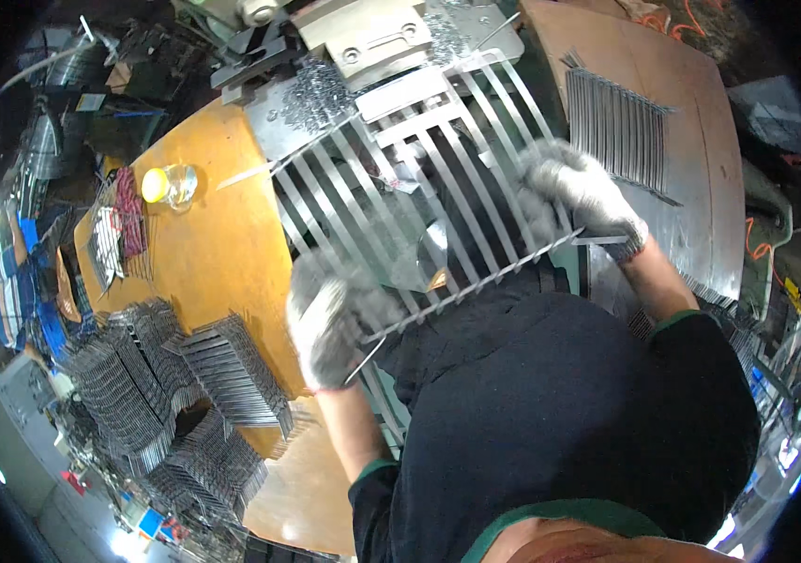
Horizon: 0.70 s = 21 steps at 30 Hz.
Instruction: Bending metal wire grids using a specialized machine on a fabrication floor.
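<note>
A metal wire rack [439, 218] of parallel flat bars joined by cross rods spans the space before my body, tilted with its right side farther up. My left hand [327, 314], in a whitish knit glove, is closed round its left end. My right hand [581, 192], gloved alike, grips its right end; motion smears the fingers of both. At the far edge the rack reaches the machine's pale metal block [404, 98]. Dark metal chips [319, 97] lie heaped on the machine bed left of that block.
On the orange-yellow table [232, 202] at left stand a yellow-capped clear jar [170, 185], gloves or cloths [119, 223], and stacks of similar metal racks [128, 380]. Another stack of racks [616, 127] lies on the right table [701, 150]. A person [16, 291] is at far left.
</note>
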Each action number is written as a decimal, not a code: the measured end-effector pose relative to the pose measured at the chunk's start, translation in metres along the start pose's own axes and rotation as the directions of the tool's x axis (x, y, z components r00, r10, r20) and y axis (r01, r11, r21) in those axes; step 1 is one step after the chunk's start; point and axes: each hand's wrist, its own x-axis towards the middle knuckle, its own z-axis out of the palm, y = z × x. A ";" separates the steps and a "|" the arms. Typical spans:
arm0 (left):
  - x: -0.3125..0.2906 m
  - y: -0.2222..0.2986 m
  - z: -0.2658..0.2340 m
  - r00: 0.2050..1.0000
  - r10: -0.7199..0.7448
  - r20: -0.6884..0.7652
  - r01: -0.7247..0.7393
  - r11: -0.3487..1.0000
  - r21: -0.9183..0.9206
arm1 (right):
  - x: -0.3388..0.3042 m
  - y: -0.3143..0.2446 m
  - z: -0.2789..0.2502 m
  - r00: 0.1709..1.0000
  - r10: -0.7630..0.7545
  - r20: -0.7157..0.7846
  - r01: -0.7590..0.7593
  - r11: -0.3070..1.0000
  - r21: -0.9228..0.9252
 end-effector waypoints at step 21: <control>0.082 -0.042 0.078 0.985 -0.170 0.015 0.169 0.960 -0.224 | 0.039 0.010 -0.041 0.932 0.113 -0.343 -0.055 0.983 0.173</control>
